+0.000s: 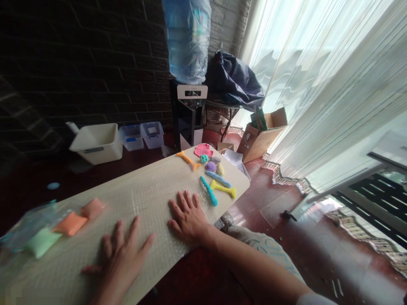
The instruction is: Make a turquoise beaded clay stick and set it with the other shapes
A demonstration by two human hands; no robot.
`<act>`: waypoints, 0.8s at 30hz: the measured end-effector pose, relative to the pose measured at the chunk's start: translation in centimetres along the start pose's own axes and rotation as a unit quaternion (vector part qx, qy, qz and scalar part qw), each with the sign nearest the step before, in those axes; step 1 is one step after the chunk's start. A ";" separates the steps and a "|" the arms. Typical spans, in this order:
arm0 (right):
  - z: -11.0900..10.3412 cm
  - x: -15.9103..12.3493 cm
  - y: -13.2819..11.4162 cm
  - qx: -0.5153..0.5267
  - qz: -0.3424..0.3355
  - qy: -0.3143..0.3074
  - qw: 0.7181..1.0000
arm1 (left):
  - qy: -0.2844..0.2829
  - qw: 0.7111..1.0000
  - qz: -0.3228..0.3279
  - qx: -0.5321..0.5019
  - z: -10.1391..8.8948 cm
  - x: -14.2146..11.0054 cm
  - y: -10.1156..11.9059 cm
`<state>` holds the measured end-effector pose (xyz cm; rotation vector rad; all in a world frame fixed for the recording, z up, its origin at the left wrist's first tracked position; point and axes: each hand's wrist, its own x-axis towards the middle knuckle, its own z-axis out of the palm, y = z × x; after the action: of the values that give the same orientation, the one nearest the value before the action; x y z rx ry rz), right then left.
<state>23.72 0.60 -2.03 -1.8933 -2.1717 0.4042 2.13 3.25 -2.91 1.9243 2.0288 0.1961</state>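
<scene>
My left hand [122, 254], fingers spread and blurred, is over the near side of the pale table [127, 199] and holds nothing. Flat on the tabletop, also with fingers apart, rests my right hand [189, 218]. Just beyond it lie a teal twisted stick [208, 190], a yellow bone-shaped piece [223, 189] and a blue rod [218, 178]. Behind those are a purple lump [210, 166], a teal knobbly ball [204, 158], a pink flat piece [203, 150] and an orange bone-shaped piece [188, 160]. To the left sit orange packets [70, 223] and a light green packet [43, 242].
Clear crinkled plastic [28, 226] lies at the table's left end. Beyond the table stand a white bin [97, 144], clear plastic boxes [152, 134] and a water dispenser [189, 112]. A cardboard box [262, 140] is on the floor by the curtains.
</scene>
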 end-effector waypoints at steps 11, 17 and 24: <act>0.2 1.3 0.2 0.013 -0.004 -0.006 1.000 | 0.005 1.000 -0.006 -0.014 0.1 0.5 0.0; 0.4 1.7 0.4 0.016 -0.012 0.001 1.000 | -0.011 1.000 0.000 0.002 -0.3 0.4 -0.2; 0.5 2.1 0.5 0.006 -0.012 -0.007 1.000 | -0.030 1.000 0.001 0.005 -0.9 0.5 -0.1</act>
<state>23.73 2.73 -2.73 -1.8625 -2.1934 0.4271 1.73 3.86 -2.19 1.9143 1.9934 0.1269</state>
